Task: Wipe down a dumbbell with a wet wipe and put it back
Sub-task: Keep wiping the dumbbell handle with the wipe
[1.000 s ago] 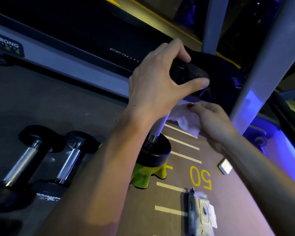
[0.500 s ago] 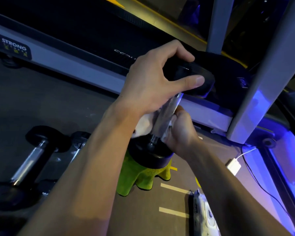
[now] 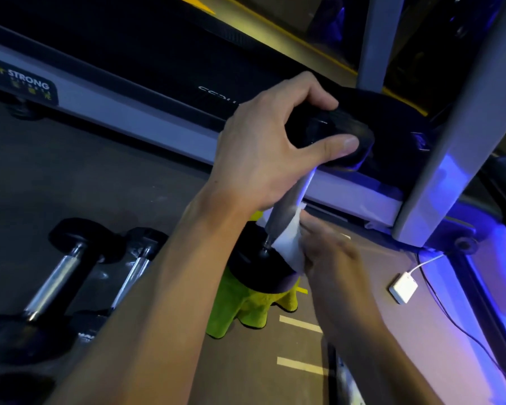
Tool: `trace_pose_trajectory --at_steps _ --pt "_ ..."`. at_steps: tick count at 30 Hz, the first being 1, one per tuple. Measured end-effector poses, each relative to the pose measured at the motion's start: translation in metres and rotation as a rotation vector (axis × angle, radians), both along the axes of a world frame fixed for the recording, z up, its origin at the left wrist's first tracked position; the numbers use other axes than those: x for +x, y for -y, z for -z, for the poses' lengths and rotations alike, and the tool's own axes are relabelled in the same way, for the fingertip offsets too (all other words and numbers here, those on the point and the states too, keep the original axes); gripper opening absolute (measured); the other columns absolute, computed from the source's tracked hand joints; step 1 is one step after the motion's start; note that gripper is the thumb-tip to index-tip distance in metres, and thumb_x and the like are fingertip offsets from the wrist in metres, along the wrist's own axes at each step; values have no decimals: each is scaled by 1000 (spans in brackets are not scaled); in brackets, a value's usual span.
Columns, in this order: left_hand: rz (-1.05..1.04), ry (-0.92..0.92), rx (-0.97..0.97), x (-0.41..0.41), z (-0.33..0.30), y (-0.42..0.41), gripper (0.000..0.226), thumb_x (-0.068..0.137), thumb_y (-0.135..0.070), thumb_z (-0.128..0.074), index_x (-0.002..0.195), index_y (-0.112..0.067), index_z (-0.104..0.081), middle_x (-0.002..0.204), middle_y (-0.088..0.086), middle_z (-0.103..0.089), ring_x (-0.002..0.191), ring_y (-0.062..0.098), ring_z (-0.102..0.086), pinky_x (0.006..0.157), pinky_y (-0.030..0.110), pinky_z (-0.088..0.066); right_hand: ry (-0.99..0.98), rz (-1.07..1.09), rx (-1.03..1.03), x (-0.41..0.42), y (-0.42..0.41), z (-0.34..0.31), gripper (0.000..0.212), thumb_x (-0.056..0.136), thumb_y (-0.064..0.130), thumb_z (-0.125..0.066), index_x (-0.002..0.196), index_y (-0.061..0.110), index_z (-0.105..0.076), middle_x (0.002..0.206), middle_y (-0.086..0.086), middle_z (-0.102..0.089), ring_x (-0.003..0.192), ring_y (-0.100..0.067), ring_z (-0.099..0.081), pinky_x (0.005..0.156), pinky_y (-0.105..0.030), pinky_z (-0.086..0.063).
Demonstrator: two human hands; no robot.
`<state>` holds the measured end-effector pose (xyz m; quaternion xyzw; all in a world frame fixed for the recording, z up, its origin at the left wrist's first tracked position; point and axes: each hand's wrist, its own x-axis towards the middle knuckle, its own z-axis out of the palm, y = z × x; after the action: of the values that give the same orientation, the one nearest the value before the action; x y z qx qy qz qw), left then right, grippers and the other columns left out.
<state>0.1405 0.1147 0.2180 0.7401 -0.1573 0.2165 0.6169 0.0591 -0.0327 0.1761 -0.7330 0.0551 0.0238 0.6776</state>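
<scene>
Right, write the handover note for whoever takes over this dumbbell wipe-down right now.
Left hand: gripping the upper black head of the dumbbell, holding it tilted, off the floor.
Right hand: pressing the wet wipe against the lower end of the metal handle, by the lower head.
Nearby: two other dumbbells lie on the floor to the left; a green stool stands under the held one.
Done: dumbbell picked up, wiping under way on the handle.
Left: finish the handle and both heads as needed, then set it back, probably beside the other two.
</scene>
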Motion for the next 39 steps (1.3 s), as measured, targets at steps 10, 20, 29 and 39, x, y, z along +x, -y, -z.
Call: trace_pose_trajectory --at_steps 10,20,29,39 --pt "12 0 10 -4 -3 4 41 78 -55 -84 110 -33 -71 114 -25 -72 106 -6 -67 91 39 -57 144 -162 -311 30 23 33 26 86 -10 -75 92 12 -63 78 7 -74 79 -3 -66 73 -19 -50" --pt "4 9 6 -9 -2 7 41 77 -54 -86 109 -32 -71 113 -24 -73 106 -4 -68 92 39 -58 161 4 -643 41 6 46 29 76 32 -87 93 17 -68 86 2 -77 82 -20 -73 71 -40 -58" --pt "8 21 -1 -10 -1 5 41 78 -54 -86 110 -32 -72 115 -24 -72 111 -4 -67 95 38 -57 -3 -321 -168 38 41 39 39 90 -11 -70 126 -2 -60 117 -18 -75 103 -22 -72 90 -32 -58" --pt "8 46 -20 -15 3 3 42 78 -52 -87 110 -30 -72 117 -23 -72 114 -2 -67 97 39 -56 146 -117 -554 41 19 47 27 80 21 -87 99 12 -70 91 -6 -78 82 -20 -71 77 -41 -58"
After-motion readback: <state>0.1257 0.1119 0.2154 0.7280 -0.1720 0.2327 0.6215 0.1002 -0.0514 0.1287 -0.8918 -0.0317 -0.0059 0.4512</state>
